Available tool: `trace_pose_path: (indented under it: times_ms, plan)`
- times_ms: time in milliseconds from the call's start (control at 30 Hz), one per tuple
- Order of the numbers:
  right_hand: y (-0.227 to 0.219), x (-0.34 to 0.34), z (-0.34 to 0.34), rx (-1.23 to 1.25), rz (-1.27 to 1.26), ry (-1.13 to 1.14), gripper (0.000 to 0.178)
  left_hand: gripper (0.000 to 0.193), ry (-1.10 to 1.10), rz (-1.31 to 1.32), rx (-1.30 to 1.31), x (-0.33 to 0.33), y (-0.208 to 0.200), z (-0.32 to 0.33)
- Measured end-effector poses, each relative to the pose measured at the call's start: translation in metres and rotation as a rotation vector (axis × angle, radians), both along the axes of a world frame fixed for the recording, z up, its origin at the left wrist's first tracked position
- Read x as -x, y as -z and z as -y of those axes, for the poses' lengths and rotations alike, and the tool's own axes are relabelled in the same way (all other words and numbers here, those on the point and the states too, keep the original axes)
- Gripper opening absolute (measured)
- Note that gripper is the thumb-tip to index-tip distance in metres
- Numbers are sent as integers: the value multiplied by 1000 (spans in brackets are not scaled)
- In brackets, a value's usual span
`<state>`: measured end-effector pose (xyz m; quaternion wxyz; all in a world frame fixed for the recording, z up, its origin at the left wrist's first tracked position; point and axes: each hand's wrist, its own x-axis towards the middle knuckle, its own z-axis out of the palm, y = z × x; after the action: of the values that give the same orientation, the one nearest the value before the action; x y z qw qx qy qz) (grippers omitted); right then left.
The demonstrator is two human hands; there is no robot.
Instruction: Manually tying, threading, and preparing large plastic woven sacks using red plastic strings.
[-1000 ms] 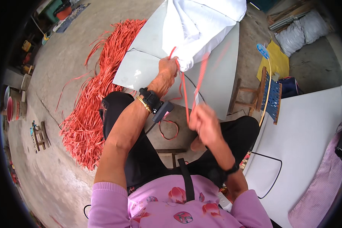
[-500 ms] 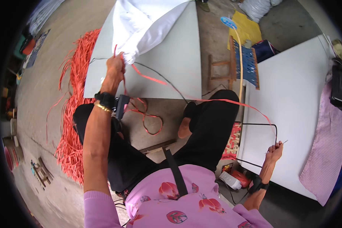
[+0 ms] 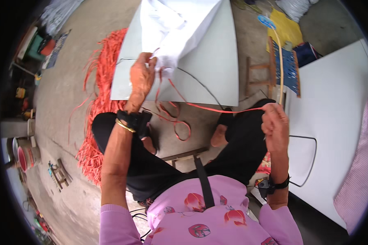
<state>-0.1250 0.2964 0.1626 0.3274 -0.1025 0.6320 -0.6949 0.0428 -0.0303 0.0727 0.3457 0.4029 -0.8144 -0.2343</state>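
My left hand (image 3: pixel 142 75) is closed at the edge of a white cloth (image 3: pixel 167 45), which lies bunched over a pale grey tabletop (image 3: pixel 210 69). A red cord (image 3: pixel 216 109) runs from the cloth's near end across my lap to my right hand (image 3: pixel 275 125). Those right fingers are closed round the cord, which looks fairly taut. Any thin tool inside that fist is hidden. More loops of red cord (image 3: pixel 183 122) dangle below the cloth between my knees.
A heap of red strands (image 3: pixel 104 85) hangs along the table's left side. To the right stands a white board (image 3: pixel 327 102), with a bent black wire (image 3: pixel 316 153) over it. A wooden stool (image 3: pixel 270 67) and yellow sheet (image 3: pixel 284 26) are beyond.
My right hand has come inward and forward from over the white board to beside my knee, now gripping the cord nearer the cloth. The thin metal tool it held is out of sight.
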Motion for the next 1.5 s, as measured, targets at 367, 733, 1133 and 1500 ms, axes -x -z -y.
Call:
trace_pose_path:
  times_ms: [367,733,1133,1500]
  plan:
    - [41,-53,71,-39,202,-398,21,37,433,-92,-1366,-40,-30,-132]
    - [47,-63,69,-13,-5,-468,17,36,759,-32,-1412,-23,-28,-162]
    - [55,-64,74,-198,-718,-379,12,30,459,-220,-988,-16,-35,-160]
    - [39,-68,80,-113,-540,-288,30,13,489,-456,-1178,-25,-32,-147]
